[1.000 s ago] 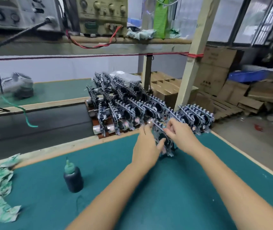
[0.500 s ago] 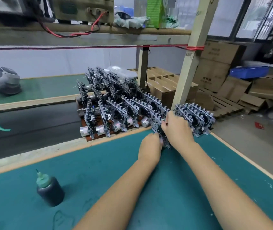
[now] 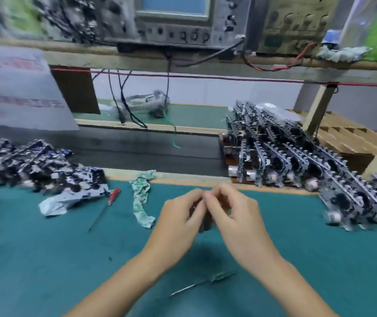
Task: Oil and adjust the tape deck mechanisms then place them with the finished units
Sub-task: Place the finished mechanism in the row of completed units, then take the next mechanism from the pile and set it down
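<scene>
Left hand [image 3: 180,216] and right hand [image 3: 233,213] met mid-bench, fingers curled, fingertips touching over a small dark object [image 3: 204,225]; too blurred to tell what, or whether gripped. Untreated tape deck mechanisms [image 3: 36,165] heaped at the left edge, finished units [image 3: 297,156] racked along the far right edge. Probably between units: best to fetch one from the heap, oil sparingly, and keep the screwdriver [image 3: 105,208] within reach.

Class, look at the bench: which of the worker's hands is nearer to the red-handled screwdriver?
Left. The left hand is just right of the red-handled screwdriver; the right hand lies farther right, beyond the left hand.
</scene>
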`<action>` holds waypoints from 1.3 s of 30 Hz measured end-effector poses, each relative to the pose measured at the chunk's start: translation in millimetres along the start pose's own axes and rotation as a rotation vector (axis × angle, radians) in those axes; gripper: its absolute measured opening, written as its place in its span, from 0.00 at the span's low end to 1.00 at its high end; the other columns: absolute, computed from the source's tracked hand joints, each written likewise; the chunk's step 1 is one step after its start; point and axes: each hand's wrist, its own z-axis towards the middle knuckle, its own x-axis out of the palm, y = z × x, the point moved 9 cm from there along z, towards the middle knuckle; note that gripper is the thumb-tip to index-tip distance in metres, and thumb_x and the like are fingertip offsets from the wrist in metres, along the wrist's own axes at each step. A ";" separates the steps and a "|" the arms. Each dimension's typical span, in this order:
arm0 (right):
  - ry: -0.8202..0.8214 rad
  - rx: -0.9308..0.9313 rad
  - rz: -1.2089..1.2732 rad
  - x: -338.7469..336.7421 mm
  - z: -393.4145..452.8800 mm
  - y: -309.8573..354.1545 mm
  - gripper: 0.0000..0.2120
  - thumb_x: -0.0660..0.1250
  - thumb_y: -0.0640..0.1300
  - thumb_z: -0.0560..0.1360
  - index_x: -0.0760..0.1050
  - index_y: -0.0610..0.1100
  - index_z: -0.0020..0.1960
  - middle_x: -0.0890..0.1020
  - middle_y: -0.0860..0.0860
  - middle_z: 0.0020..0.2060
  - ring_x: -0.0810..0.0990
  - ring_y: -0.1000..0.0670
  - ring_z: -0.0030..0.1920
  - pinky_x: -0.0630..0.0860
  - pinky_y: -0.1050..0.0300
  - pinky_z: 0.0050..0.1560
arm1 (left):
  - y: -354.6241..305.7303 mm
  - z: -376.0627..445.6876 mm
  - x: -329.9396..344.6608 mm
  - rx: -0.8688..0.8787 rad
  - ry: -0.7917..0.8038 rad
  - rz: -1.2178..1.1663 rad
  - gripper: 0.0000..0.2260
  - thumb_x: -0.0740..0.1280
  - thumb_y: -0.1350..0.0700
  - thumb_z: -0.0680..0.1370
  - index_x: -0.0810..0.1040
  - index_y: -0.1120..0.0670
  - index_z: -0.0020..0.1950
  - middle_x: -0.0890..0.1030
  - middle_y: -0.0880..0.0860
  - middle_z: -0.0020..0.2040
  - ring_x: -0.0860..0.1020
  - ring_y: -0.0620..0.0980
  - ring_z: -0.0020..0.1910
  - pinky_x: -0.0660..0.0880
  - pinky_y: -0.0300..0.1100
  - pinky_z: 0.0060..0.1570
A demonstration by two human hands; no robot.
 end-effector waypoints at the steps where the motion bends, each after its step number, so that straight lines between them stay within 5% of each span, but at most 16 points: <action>1: 0.071 -0.019 -0.005 30.6 2.4 9.2 0.13 0.63 0.48 0.78 0.70 0.48 0.35 0.78 0.49 0.28 0.74 0.51 0.30 0.72 0.50 0.36 | 12.3 -13.8 -27.2 -0.036 -0.020 0.070 0.11 0.60 0.59 0.80 0.76 0.49 0.40 0.76 0.41 0.28 0.72 0.40 0.26 0.69 0.34 0.30; 7: 0.501 -0.215 -0.201 219.2 4.0 75.0 0.10 0.60 0.52 0.79 0.70 0.49 0.41 0.76 0.52 0.36 0.73 0.48 0.41 0.68 0.50 0.43 | 93.5 -99.6 -197.8 -0.390 -0.206 0.725 0.06 0.62 0.50 0.78 0.76 0.42 0.53 0.78 0.40 0.38 0.75 0.44 0.37 0.72 0.44 0.43; 10: 0.593 -0.301 -0.236 292.1 2.0 106.3 0.08 0.60 0.49 0.79 0.74 0.46 0.50 0.79 0.47 0.48 0.75 0.45 0.51 0.71 0.51 0.49 | 105.5 -137.2 -270.6 -0.457 -0.371 1.000 0.07 0.67 0.54 0.76 0.80 0.50 0.54 0.81 0.47 0.45 0.77 0.51 0.48 0.73 0.46 0.46; 13: 0.568 -0.540 -0.308 345.5 2.2 143.4 0.16 0.60 0.43 0.78 0.69 0.45 0.66 0.73 0.47 0.60 0.69 0.45 0.61 0.69 0.50 0.57 | 109.5 -162.2 -327.0 -0.439 -0.502 1.243 0.14 0.77 0.57 0.68 0.81 0.59 0.50 0.79 0.60 0.46 0.77 0.63 0.46 0.75 0.54 0.41; 15: 0.507 -0.715 -0.402 370.6 7.4 166.3 0.25 0.58 0.38 0.78 0.60 0.46 0.74 0.68 0.47 0.68 0.65 0.45 0.65 0.68 0.50 0.60 | 128.6 -173.9 -350.7 -0.626 -0.427 1.303 0.22 0.75 0.48 0.70 0.78 0.58 0.59 0.78 0.60 0.52 0.76 0.62 0.51 0.74 0.53 0.45; 18: 0.494 -0.894 -0.568 401.0 12.4 181.9 0.26 0.54 0.37 0.79 0.55 0.46 0.76 0.62 0.48 0.73 0.60 0.47 0.71 0.63 0.53 0.66 | 151.4 -179.8 -356.2 -0.754 -0.273 1.326 0.18 0.62 0.41 0.78 0.74 0.52 0.59 0.78 0.51 0.54 0.78 0.53 0.53 0.77 0.47 0.46; 25: 0.460 -1.025 -0.698 384.8 10.3 167.5 0.13 0.58 0.44 0.79 0.67 0.45 0.63 0.74 0.49 0.59 0.71 0.46 0.60 0.66 0.54 0.54 | 146.7 -169.9 -333.1 -0.558 -0.218 1.189 0.20 0.61 0.39 0.77 0.72 0.44 0.66 0.79 0.44 0.58 0.78 0.47 0.57 0.75 0.43 0.48; 33: 0.460 -0.657 -0.762 241.6 27.4 80.3 0.16 0.66 0.49 0.75 0.73 0.44 0.60 0.76 0.47 0.56 0.72 0.44 0.58 0.66 0.51 0.54 | 110.1 -86.1 -211.7 -0.139 -0.022 1.004 0.18 0.62 0.40 0.77 0.72 0.42 0.66 0.77 0.42 0.58 0.74 0.45 0.60 0.74 0.43 0.50; 37: 0.289 -0.563 -0.801 170.2 22.8 54.7 0.16 0.81 0.44 0.60 0.79 0.42 0.42 0.80 0.48 0.38 0.79 0.44 0.39 0.74 0.55 0.36 | 73.7 -59.9 -148.8 0.194 -0.045 0.888 0.16 0.78 0.52 0.66 0.83 0.53 0.52 0.83 0.50 0.44 0.82 0.53 0.42 0.79 0.44 0.31; 39: 0.215 -0.548 -0.811 144.9 14.4 40.6 0.15 0.81 0.43 0.59 0.78 0.43 0.40 0.79 0.49 0.36 0.77 0.45 0.36 0.74 0.56 0.33 | 64.7 -55.7 -120.4 0.303 -0.055 0.879 0.16 0.81 0.53 0.62 0.84 0.54 0.48 0.83 0.50 0.41 0.81 0.51 0.37 0.77 0.42 0.25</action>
